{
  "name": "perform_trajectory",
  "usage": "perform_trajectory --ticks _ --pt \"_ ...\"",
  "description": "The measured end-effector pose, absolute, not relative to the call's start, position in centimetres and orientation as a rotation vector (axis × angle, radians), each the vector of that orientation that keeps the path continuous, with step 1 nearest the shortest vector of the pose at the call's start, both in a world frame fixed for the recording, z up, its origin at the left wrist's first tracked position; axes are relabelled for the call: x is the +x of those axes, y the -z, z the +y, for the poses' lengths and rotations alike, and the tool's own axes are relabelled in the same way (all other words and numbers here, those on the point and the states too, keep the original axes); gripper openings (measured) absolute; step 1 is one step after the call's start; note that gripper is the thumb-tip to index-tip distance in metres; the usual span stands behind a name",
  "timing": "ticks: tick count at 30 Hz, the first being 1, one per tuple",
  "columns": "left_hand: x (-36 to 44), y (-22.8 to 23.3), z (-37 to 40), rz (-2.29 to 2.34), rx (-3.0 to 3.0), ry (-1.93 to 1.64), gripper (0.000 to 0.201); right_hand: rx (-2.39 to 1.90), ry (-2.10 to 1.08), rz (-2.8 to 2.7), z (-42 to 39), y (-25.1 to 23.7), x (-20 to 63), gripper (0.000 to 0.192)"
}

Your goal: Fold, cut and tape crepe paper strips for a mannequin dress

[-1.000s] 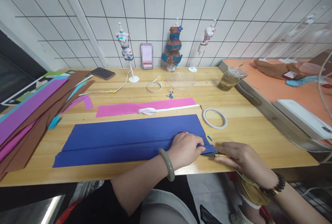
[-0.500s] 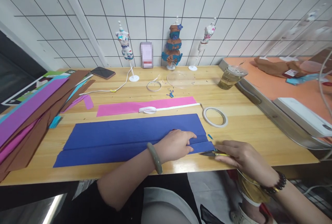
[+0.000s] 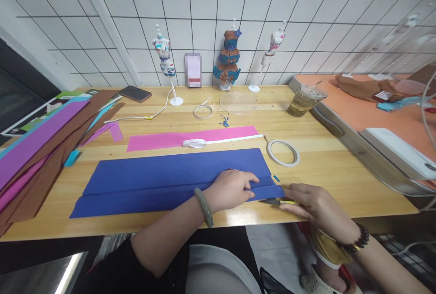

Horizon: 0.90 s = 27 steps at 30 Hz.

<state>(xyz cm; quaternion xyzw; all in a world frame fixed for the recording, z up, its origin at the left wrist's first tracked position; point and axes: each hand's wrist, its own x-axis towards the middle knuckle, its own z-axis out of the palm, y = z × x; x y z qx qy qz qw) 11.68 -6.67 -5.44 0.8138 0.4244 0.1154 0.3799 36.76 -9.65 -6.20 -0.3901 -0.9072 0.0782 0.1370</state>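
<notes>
A long blue sheet of crepe paper [image 3: 146,176] lies on the table with a crease along its length. My left hand [image 3: 233,189], a green bangle at its wrist, presses down on the right part of the sheet, fingers apart. At the sheet's lower right corner, my right hand [image 3: 308,201] grips what look like scissors [image 3: 270,201]. Their dark blade points left along the paper's near edge, and a yellow part shows by the fingers; the handles are hidden in the hand. Just above the right hand lies a small blue scrap [image 3: 276,178].
Beyond the sheet are a pink paper strip [image 3: 153,140], a white tape strip [image 3: 235,139] and a tape roll [image 3: 283,153]. Mannequins [image 3: 166,58], a phone [image 3: 193,71] and a drink cup [image 3: 304,101] stand at the back. Brown paper strips [image 3: 64,149] pile up at left.
The right hand and the dark blade have shifted very slightly left along the paper's edge. My left hand stays pressed on the sheet.
</notes>
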Motion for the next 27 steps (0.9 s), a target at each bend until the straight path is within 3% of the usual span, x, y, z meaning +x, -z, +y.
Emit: perform_trajectory --ticks 27 --pt "11.64 5.33 -6.54 1.06 2.043 -0.293 0.033 -1.199 -0.303 -2.638 -9.66 5.76 36.06 0.026"
